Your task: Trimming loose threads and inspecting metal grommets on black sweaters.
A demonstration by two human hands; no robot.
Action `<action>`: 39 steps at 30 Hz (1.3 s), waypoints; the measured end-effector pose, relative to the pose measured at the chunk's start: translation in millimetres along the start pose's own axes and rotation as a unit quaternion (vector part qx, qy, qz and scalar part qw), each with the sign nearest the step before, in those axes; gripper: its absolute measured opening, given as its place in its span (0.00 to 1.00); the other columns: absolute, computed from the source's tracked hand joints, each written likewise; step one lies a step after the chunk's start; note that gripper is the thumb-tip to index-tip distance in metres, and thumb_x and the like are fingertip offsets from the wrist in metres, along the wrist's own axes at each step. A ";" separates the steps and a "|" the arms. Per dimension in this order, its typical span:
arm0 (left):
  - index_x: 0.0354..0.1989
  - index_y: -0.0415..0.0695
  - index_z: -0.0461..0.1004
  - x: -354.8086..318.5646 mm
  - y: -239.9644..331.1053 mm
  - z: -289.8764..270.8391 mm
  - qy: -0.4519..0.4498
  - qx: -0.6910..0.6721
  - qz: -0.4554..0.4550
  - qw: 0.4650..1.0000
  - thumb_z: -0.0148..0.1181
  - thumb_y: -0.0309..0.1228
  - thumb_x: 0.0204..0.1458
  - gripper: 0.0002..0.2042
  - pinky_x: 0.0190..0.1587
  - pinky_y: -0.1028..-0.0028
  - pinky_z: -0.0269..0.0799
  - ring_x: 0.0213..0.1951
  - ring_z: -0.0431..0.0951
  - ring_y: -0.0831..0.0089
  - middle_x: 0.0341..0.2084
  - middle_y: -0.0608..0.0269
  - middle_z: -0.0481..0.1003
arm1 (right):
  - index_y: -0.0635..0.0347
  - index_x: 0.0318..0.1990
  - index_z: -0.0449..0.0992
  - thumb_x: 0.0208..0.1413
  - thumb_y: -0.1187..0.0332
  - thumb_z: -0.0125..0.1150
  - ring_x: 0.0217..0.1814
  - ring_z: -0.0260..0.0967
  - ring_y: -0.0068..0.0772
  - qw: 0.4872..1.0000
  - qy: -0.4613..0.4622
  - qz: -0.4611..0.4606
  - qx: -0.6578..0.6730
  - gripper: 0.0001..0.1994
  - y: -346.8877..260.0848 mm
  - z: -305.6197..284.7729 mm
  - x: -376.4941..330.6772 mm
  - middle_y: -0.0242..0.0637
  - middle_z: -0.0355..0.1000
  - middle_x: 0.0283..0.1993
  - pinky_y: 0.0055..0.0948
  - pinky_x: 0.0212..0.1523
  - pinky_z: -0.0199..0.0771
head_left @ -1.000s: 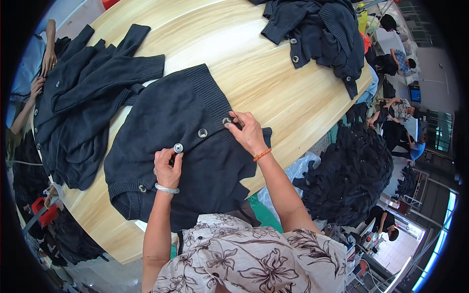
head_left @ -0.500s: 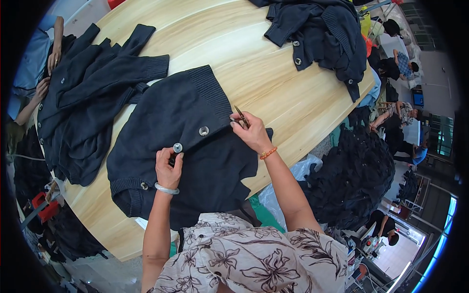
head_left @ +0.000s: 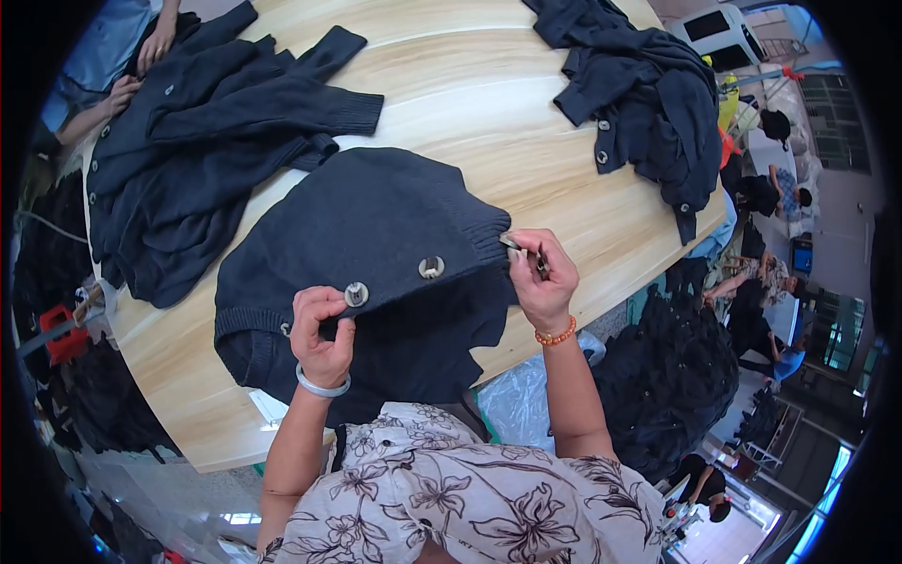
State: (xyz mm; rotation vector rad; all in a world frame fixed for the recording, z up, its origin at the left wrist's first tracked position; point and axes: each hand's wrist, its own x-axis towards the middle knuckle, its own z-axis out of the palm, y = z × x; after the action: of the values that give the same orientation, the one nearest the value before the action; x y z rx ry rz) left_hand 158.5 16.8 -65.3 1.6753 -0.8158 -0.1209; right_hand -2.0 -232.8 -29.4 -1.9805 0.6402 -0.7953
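Note:
A dark navy knit cardigan (head_left: 357,207) is spread on the table in front of me, its ribbed hem at the right. My left hand (head_left: 321,331) is closed on the cardigan's front edge, beside a large round button (head_left: 356,294). Another button (head_left: 431,268) sits farther right on the same edge. At the ribbed hem's corner, my right hand (head_left: 547,287) pinches the knit between thumb and finger. Small dark metal thread snips (head_left: 541,263) are tucked in that same hand, partly hidden by the fingers. Between my hands the front edge runs nearly straight.
Another dark cardigan (head_left: 221,150) lies at the left, where a co-worker's hands (head_left: 120,96) touch it. More dark cardigans (head_left: 648,103) are heaped at the far right of the wooden table (head_left: 451,75). Beyond its right edge stands a big pile of dark garments (head_left: 667,367), beside clear plastic (head_left: 517,404).
My right hand has moved right with the hem corner, and my hands are farther apart. The front edge is pulled straighter. The snips, pointing up before, now lie inside the right hand. The view has shifted.

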 end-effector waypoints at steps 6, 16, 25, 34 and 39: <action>0.35 0.46 0.69 1.2 14.7 -13.8 0.033 0.077 0.134 0.987 0.62 0.14 0.34 0.18 0.40 0.64 0.66 0.35 0.75 0.62 0.34 0.60 0.74 | 0.68 0.43 0.72 0.60 0.74 0.55 0.43 0.73 0.33 0.994 0.033 -0.091 0.049 0.06 -21.9 8.0 -1.6 0.48 0.74 0.44 0.25 0.43 0.73; 0.36 0.43 0.72 3.4 -11.9 -20.7 0.038 0.203 0.109 0.972 0.59 0.14 0.32 0.19 0.40 0.63 0.67 0.36 0.75 0.59 0.33 0.58 0.73 | 0.66 0.45 0.68 0.63 0.75 0.50 0.52 0.73 0.39 0.995 0.030 -0.088 0.025 0.06 -34.3 4.0 -2.2 0.54 0.74 0.49 0.30 0.53 0.73; 0.40 0.40 0.78 -1.9 -36.8 -43.6 0.102 0.161 0.031 0.981 0.57 0.12 0.34 0.20 0.41 0.68 0.70 0.36 0.76 0.59 0.35 0.56 0.76 | 0.64 0.47 0.67 0.65 0.75 0.49 0.37 0.59 0.20 0.998 0.055 -0.028 -0.009 0.06 -18.8 -12.6 -5.3 0.47 0.75 0.50 0.19 0.39 0.58; 0.40 0.37 0.77 4.0 -13.5 -55.7 0.171 0.080 0.038 0.981 0.61 0.13 0.42 0.15 0.41 0.71 0.73 0.36 0.77 0.60 0.35 0.53 0.76 | 0.66 0.47 0.65 0.65 0.73 0.47 0.53 0.72 0.41 0.997 0.060 -0.008 0.038 0.07 -21.9 -7.5 -11.4 0.52 0.73 0.49 0.36 0.57 0.70; 0.40 0.37 0.76 3.4 -9.1 -58.2 0.183 0.084 0.051 0.978 0.61 0.14 0.44 0.13 0.42 0.71 0.73 0.37 0.77 0.60 0.36 0.52 0.76 | 0.58 0.48 0.65 0.66 0.70 0.48 0.21 0.49 0.06 0.994 0.061 -0.085 0.014 0.06 -26.0 -4.5 -9.0 0.48 0.73 0.52 0.09 0.20 0.49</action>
State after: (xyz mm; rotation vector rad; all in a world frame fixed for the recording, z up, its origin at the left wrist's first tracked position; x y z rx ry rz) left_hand 193.7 63.1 -55.6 1.7399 -0.6421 0.3275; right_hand -8.0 -216.6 -7.6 -1.9922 0.5319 -1.0303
